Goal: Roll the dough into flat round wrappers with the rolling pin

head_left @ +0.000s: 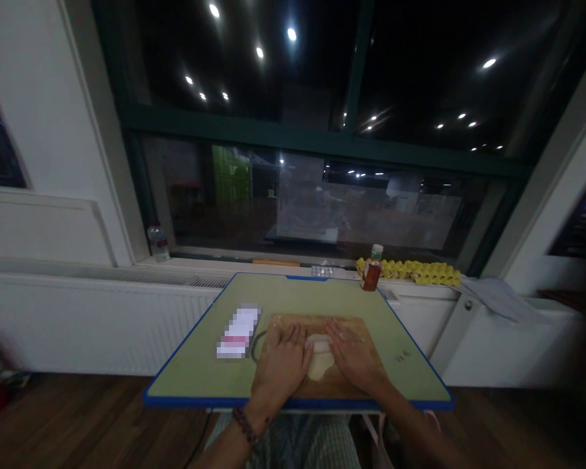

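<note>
A flat, pale piece of dough (pixel 321 369) lies on a wooden board (pixel 342 390). Across its far part runs a whitish cylinder (pixel 318 344), and its ends are hidden by my hands. Whether it is a rolling pin or rolled-up dough, I cannot tell. My left hand (pixel 286 358) rests palm down at its left end, fingers stretched forward. At the right end my right hand (pixel 354 355) lies flat in the same way, fingers extended and angled inward. Neither hand is closed around anything I can see.
The board is on a green table (pixel 283 296) with blue edging. A phone (pixel 239 332) lies left of the board. A sauce bottle (pixel 372 268) stands at the back right corner. Behind are yellow egg trays (pixel 410 270), a water bottle (pixel 157 241) and a white radiator (pixel 102 326).
</note>
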`<state>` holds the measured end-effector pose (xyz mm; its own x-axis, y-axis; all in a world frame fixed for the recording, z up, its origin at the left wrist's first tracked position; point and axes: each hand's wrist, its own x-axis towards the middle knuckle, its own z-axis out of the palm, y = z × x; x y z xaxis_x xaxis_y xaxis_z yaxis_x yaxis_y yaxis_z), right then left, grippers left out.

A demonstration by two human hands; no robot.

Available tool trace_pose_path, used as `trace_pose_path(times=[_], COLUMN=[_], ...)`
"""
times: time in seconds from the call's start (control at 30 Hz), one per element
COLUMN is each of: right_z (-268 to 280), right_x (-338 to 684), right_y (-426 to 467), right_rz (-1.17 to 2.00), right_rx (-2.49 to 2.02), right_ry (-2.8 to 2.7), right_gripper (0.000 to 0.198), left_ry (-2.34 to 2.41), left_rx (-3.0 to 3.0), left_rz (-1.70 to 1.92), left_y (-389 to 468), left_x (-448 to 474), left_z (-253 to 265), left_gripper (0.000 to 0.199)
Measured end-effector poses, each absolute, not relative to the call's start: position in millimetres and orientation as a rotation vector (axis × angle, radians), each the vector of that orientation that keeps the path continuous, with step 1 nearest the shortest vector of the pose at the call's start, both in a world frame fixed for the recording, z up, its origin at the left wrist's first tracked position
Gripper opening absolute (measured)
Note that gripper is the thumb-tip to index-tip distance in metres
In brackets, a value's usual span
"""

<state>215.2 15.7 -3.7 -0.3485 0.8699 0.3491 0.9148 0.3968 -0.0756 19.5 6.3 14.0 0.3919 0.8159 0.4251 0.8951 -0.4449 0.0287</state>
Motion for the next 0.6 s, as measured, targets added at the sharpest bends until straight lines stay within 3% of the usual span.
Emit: trace_pose_path(times=[0.37, 0.6], right_z=[22.7, -0.8], right_x=[190.3, 203.7], right_y=[84.5, 45.6], right_rz=[-0.074, -0.184], right_rx=[-1.903, -1.732], right_ry=[-2.330, -2.263], right_gripper=[0.048, 0.051], left_ry=[-1.752, -1.618], left_rx=[-2.445, -2.442], left_rz=[-0.370, -0.481], left_y=[77.6, 41.0], left_x=[26.8, 22.1], left_z=[25.2, 15.3], left_gripper=[0.050, 0.051])
